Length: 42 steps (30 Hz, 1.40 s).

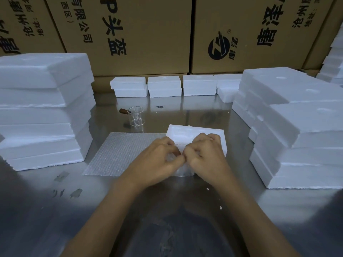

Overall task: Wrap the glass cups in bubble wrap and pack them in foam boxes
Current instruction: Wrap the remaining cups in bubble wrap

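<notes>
Both hands – left hand [157, 156], right hand [206, 154] – curl their grip on a bubble-wrapped bundle [182, 168] just before a foam box [185, 132] on the table [46, 210]. Beyond, left, one glass cup [136, 115] stands unwrapped, well apart – closed boxes [164, 86] behind suggest much is done.

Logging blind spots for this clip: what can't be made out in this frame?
- Head view: whatever the left hand and right hand pinch; curled fingers hide it. Looks like bubble wrap; a cup inside cannot be confirmed.
- Foam box behind the hands: its near part is covered.
- Closed small boxes at the back: contents hidden by lids.
- Glass cup: markings too small to read.
- Right stack: cut off by the edge.
</notes>
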Available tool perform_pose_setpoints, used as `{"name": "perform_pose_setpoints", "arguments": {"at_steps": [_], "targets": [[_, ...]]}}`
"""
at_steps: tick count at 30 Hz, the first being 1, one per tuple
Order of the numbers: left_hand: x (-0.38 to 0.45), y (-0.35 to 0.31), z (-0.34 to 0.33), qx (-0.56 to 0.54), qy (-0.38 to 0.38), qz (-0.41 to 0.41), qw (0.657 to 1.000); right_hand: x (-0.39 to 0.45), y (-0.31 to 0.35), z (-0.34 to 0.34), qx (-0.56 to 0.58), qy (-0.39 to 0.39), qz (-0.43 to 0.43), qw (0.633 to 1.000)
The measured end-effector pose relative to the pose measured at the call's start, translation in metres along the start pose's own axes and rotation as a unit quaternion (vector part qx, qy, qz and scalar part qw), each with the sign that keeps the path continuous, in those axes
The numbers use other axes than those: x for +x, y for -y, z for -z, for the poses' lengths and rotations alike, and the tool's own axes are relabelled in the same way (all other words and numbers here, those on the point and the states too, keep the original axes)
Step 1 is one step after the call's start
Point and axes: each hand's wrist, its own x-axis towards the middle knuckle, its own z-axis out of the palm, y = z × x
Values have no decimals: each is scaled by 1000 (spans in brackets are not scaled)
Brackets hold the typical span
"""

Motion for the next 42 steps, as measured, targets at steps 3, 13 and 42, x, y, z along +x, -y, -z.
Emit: {"name": "perform_pose_setpoints", "arguments": {"at_steps": [3, 13, 42], "targets": [[0, 2, -11, 19, 25, 26, 999, 4, -6, 9, 98, -213, -55, 971], [2, -3, 10, -123, -221, 19, 967, 11, -53, 12, 85, -27, -286, 954], [56, -2, 14, -71, -133, 48, 987, 19, -55, 8, 318, -175, -309, 879]]}}
